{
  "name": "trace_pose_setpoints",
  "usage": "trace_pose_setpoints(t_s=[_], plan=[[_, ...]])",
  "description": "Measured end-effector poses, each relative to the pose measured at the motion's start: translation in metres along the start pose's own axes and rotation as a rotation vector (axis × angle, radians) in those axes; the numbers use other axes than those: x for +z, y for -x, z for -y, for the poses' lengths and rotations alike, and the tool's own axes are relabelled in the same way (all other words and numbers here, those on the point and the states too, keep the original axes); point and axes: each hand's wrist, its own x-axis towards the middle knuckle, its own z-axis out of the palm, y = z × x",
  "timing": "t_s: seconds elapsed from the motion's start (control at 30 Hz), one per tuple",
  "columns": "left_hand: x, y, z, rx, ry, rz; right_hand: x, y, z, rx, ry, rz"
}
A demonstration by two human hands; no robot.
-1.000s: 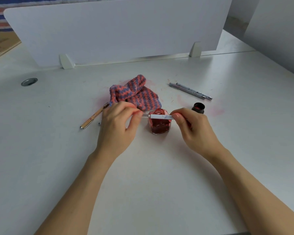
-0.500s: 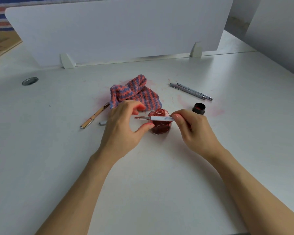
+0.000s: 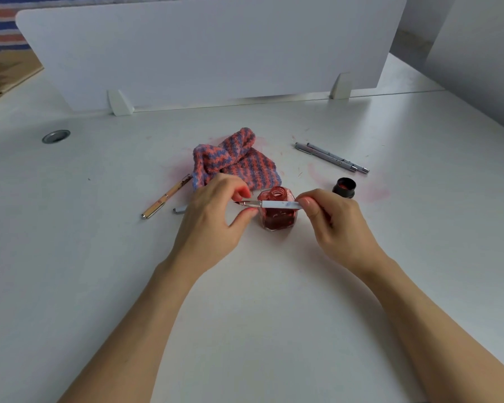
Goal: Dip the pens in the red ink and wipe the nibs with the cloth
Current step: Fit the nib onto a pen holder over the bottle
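My right hand [image 3: 341,228] pinches the back end of a white dip pen [image 3: 280,204], held level just above the open bottle of red ink [image 3: 277,221]. The pen's metal nib points left. My left hand [image 3: 213,225] is at the nib end, thumb below and forefinger above, the fingertips apart around the nib without gripping it. The striped pink and blue cloth [image 3: 233,164] lies bunched just behind my left hand. A tan pen [image 3: 166,196] lies left of the cloth, and two grey pens [image 3: 330,157] lie at the back right.
The bottle's black cap [image 3: 344,187] stands upside down right of the bottle. A small white pen cap [image 3: 178,210] lies by my left hand. A white divider panel [image 3: 210,48] stands across the back, with a metal grommet [image 3: 56,136] at the far left. Pink ink smears mark the table.
My left fingers, closed over the pen's nib end a second ago, have come apart, and the nib now shows. My right hand and the pen have hardly moved.
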Motion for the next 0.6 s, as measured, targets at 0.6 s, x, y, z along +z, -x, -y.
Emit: trace_pose_setpoints(t_s=[0.6], plan=[[-0.0004, 0.0012, 0.0013, -0.016, -0.004, 0.043, 0.0005, 0.0013, -0.0004, 0.007, 0.017, 0.018]])
